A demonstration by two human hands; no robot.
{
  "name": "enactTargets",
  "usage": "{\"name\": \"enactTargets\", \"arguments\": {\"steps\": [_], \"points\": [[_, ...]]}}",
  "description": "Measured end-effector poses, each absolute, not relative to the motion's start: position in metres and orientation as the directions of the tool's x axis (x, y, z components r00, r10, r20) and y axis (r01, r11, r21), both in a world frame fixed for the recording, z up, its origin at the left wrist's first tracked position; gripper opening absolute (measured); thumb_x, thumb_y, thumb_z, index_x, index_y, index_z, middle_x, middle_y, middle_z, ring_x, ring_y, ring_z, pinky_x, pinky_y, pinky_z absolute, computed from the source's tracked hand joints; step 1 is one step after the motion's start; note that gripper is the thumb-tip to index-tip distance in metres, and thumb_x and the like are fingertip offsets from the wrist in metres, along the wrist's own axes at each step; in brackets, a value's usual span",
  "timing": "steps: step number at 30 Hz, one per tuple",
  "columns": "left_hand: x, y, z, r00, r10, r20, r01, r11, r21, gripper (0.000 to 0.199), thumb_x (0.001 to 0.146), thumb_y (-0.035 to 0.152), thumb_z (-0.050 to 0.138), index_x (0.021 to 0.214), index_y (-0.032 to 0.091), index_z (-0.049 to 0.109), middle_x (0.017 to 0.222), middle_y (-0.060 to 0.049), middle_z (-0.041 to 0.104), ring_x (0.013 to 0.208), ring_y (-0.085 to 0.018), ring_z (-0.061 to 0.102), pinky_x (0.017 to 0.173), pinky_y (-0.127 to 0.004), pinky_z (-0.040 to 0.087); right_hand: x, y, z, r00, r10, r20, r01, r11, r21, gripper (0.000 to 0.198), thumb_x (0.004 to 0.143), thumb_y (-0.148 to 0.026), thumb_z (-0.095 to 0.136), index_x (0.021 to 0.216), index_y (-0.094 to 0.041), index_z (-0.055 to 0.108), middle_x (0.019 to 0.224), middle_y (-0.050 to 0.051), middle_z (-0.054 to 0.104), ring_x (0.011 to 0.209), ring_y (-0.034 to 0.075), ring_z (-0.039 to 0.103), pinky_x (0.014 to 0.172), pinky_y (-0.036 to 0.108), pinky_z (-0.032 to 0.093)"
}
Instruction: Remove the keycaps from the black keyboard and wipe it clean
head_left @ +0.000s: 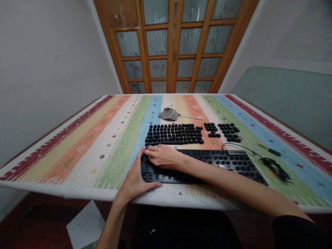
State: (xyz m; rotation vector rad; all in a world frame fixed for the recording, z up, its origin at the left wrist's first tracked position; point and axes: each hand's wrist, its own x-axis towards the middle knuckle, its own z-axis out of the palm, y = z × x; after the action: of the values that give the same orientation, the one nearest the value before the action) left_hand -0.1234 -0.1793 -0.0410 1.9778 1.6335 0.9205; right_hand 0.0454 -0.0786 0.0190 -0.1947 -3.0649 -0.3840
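A black keyboard (215,159) with its keycaps off lies at the table's near edge, bare key sockets showing. My left hand (135,180) grips its left end, thumb along the front edge and fingers up the left side. My right hand (163,156) reaches across to the keyboard's upper left corner. Its closed fingers pinch a small purple thing (146,150) against that corner; its kind cannot be made out. Behind the keyboard, removed black keycaps (173,133) stand in rows laid out like the keyboard. My right forearm covers part of the sockets.
A crumpled grey cloth (168,114) lies behind the keycaps, with a thin rod (190,117) beside it. At the right are a bundled black cable (276,169) and a thin tool with a dark handle (274,152). A striped cloth (109,145) covers the table.
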Motion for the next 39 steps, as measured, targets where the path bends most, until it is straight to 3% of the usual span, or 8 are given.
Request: {"name": "enactTargets", "arguments": {"steps": [3, 6, 16, 21, 24, 29, 33, 39], "points": [[-0.123, -0.180, -0.040, 0.095, 0.969, 0.228, 0.689, -0.230, 0.687, 0.134, 0.059, 0.045, 0.089, 0.157, 0.026, 0.000, 0.160, -0.020, 0.024, 0.147, -0.039, 0.028, 0.117, -0.058, 0.030, 0.044, -0.080, 0.020, -0.996, 0.058, 0.066, 0.073, 0.965, 0.254, 0.028, 0.100, -0.014, 0.043, 0.091, -0.011, 0.069, 0.112, 0.015, 0.057, 0.106, 0.025, 0.050, 0.059, 0.032, 0.047], [-0.123, -0.180, -0.039, 0.102, 0.966, 0.238, 0.677, -0.243, 0.694, 0.131, 0.061, 0.043, 0.088, 0.157, 0.027, 0.000, 0.160, -0.019, 0.024, 0.148, -0.038, 0.026, 0.118, -0.058, 0.028, 0.041, -0.084, 0.018, -0.996, 0.026, 0.089, 0.040, 0.986, 0.159, 0.024, 0.099, -0.020, 0.048, 0.094, -0.015, 0.071, 0.113, 0.014, 0.058, 0.105, 0.024, 0.051, 0.059, 0.030, 0.045], [-0.124, -0.179, -0.043, 0.111, 0.964, 0.242, 0.622, -0.257, 0.740, 0.134, 0.059, 0.042, 0.089, 0.157, 0.026, -0.001, 0.161, -0.019, 0.022, 0.148, -0.039, 0.025, 0.119, -0.059, 0.026, 0.066, -0.088, 0.028, -0.992, 0.104, 0.074, 0.095, 0.989, -0.114, 0.020, 0.093, -0.024, 0.058, 0.097, -0.018, 0.077, 0.100, 0.010, 0.061, 0.085, 0.019, 0.055, 0.065, 0.028, 0.043], [-0.123, -0.180, -0.040, 0.085, 0.968, 0.235, 0.629, -0.235, 0.741, 0.136, 0.057, 0.047, 0.090, 0.157, 0.026, -0.001, 0.162, -0.019, 0.019, 0.148, -0.038, 0.025, 0.119, -0.058, 0.026, 0.065, -0.081, 0.031, -0.937, 0.301, 0.176, 0.286, 0.952, -0.105, 0.028, 0.095, -0.022, 0.056, 0.118, -0.016, 0.069, 0.106, 0.012, 0.060, 0.090, 0.020, 0.056, 0.070, 0.030, 0.046], [-0.123, -0.180, -0.039, 0.065, 0.967, 0.246, 0.641, -0.229, 0.733, 0.137, 0.056, 0.047, 0.090, 0.156, 0.026, -0.001, 0.163, -0.019, 0.016, 0.149, -0.039, 0.021, 0.120, -0.058, 0.024, 0.053, -0.083, 0.030, -0.918, 0.349, 0.191, 0.338, 0.937, -0.088, 0.032, 0.096, -0.023, 0.053, 0.124, -0.016, 0.065, 0.111, 0.014, 0.059, 0.095, 0.022, 0.056, 0.066, 0.029, 0.047], [-0.123, -0.180, -0.038, 0.065, 0.967, 0.245, 0.632, -0.230, 0.740, 0.138, 0.056, 0.044, 0.091, 0.156, 0.026, -0.003, 0.163, -0.018, 0.013, 0.150, -0.038, 0.016, 0.122, -0.057, 0.021, 0.033, -0.094, 0.023, -0.949, 0.302, 0.092, 0.304, 0.953, 0.005, 0.025, 0.096, -0.022, 0.051, 0.107, -0.010, 0.071, 0.112, 0.016, 0.060, 0.094, 0.023, 0.057, 0.060, 0.029, 0.046], [-0.121, -0.180, -0.036, 0.049, 0.970, 0.239, 0.624, -0.217, 0.750, 0.140, 0.053, 0.039, 0.092, 0.156, 0.025, -0.002, 0.162, -0.018, 0.017, 0.150, -0.039, 0.018, 0.121, -0.057, 0.021, 0.027, -0.103, 0.020, -0.980, 0.182, 0.079, 0.188, 0.979, 0.080, 0.025, 0.097, -0.017, 0.049, 0.097, -0.007, 0.072, 0.114, 0.018, 0.059, 0.101, 0.025, 0.054, 0.060, 0.031, 0.047], [-0.120, -0.181, -0.033, 0.077, 0.970, 0.231, 0.593, -0.231, 0.771, 0.140, 0.052, 0.031, 0.091, 0.157, 0.024, -0.003, 0.159, -0.019, 0.022, 0.147, -0.040, 0.025, 0.119, -0.057, 0.028, 0.034, -0.106, 0.017, -0.990, 0.099, 0.095, 0.102, 0.995, 0.021, 0.025, 0.098, -0.022, 0.051, 0.090, -0.014, 0.073, 0.110, 0.015, 0.058, 0.097, 0.023, 0.054, 0.050, 0.027, 0.040]]}}
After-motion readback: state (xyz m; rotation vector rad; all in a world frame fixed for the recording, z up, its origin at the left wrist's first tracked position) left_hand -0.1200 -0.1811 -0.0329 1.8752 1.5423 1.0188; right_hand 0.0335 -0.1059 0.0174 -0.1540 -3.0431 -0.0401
